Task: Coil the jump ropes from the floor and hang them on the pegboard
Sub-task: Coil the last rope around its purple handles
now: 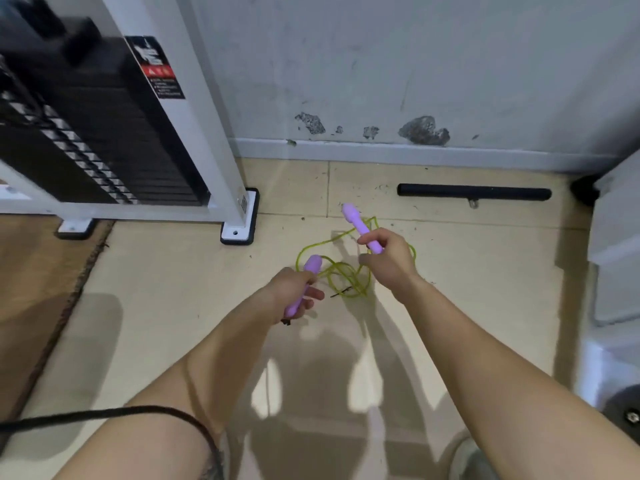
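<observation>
Where the pale wall (415, 64) meets the ground, its paint has flaked away in rough dark patches above a grey skirting strip. Glossy beige floor tiles (156, 289), speckled with grit, spread out below it. At left stands a weight machine (204, 109) with a smooth white square-tube frame on black rubber feet; inside that frame sits a stack of flat black plates (104, 140). A brown fibrous mat (31, 271) lies along the left edge, beside the machine's base. A matte black cylindrical bar (474, 192) rests on the tiles near the wall. Between that bar and the person, the jump rope (343, 275) lies on the floor as a loose, uncoiled tangle of thin, translucent yellow-green cord. The left hand (294, 292) has its fingers curled round the near handle (311, 263), smooth lilac plastic with a bulbous end pointing toward the wall. The right hand (388, 258) grasps the far handle (353, 216) between thumb and bent fingers, its rounded tip angled up and to the left above the tangle.
</observation>
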